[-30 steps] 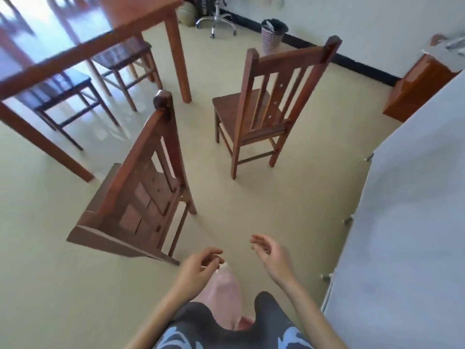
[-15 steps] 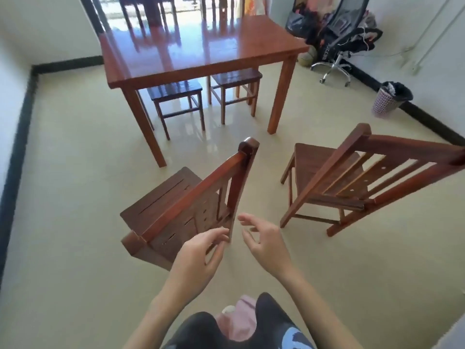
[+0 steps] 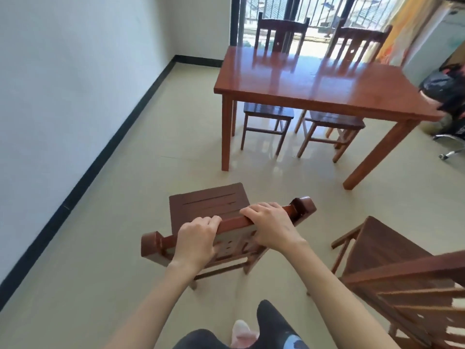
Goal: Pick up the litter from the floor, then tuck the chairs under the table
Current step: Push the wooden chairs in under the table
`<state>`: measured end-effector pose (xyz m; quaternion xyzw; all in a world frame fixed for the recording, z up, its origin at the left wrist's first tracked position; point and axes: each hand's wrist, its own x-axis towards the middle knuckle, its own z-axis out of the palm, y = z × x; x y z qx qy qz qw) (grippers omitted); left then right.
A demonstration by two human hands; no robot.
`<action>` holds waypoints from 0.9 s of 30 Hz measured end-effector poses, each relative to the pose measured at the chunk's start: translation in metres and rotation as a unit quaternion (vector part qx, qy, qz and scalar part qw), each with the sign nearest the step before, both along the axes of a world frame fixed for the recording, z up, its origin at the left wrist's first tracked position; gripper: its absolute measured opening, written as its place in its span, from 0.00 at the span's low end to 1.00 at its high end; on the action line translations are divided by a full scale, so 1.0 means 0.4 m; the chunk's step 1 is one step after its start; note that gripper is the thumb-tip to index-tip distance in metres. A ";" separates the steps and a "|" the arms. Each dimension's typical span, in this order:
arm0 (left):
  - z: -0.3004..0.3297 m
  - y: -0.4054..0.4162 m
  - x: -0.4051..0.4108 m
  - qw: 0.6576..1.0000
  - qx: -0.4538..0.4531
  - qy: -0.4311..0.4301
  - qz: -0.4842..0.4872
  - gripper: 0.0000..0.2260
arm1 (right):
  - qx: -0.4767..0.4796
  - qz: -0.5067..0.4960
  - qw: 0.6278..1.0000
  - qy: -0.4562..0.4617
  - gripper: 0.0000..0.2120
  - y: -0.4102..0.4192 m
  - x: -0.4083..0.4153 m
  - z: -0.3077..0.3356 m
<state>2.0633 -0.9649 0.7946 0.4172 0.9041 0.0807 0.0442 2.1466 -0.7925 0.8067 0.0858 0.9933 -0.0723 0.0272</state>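
Low in the centre of the frame, both hands hold the top rail of the near chair [image 3: 211,210]. The left hand [image 3: 195,241] curls over the rail left of its middle, fingers pinching the front edge; the right hand [image 3: 270,226] wraps the rail toward its right post. This grip sits above and behind the seat, which points up-frame toward the worktop [image 3: 314,84] in the upper right, well apart from it. A second chair [image 3: 392,268] stands at lower right, also clear of the worktop. 2 far chairs [image 3: 268,114] sit tucked under it.
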 end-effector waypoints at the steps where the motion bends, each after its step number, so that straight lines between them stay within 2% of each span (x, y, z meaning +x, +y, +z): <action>1: -0.007 0.008 -0.001 1.000 -0.015 0.015 0.014 0.19 | 0.008 -0.002 1.000 0.000 0.14 0.008 -0.009 0.002; 3: -0.013 0.018 -0.006 0.999 -0.012 0.038 0.035 0.17 | 0.018 -0.010 1.000 -0.002 0.04 0.016 -0.022 0.008; 7: -0.012 0.013 -0.009 0.996 -0.023 0.087 0.020 0.19 | 0.002 -0.029 0.999 0.018 0.09 0.009 -0.016 0.009; 11: -0.007 0.000 -0.001 0.996 0.005 0.091 -0.005 0.20 | -0.002 -0.045 0.998 0.048 0.05 0.000 0.006 0.000; 13: -0.011 -0.004 0.001 0.996 0.008 0.091 -0.016 0.19 | 0.001 -0.061 0.995 0.084 0.06 -0.008 0.022 -0.009; 16: -0.015 -0.008 -0.003 0.994 0.017 0.100 -0.043 0.18 | 0.015 -0.075 0.994 0.078 0.08 -0.021 0.046 -0.024; 20: -0.023 -0.004 -0.011 0.991 0.024 0.094 -0.091 0.17 | 0.065 -0.124 0.989 0.056 0.18 -0.046 0.089 -0.036; 27: -0.025 0.038 -0.027 0.982 0.025 0.091 -0.166 0.15 | 0.085 -0.175 0.975 0.106 0.19 -0.066 0.151 -0.054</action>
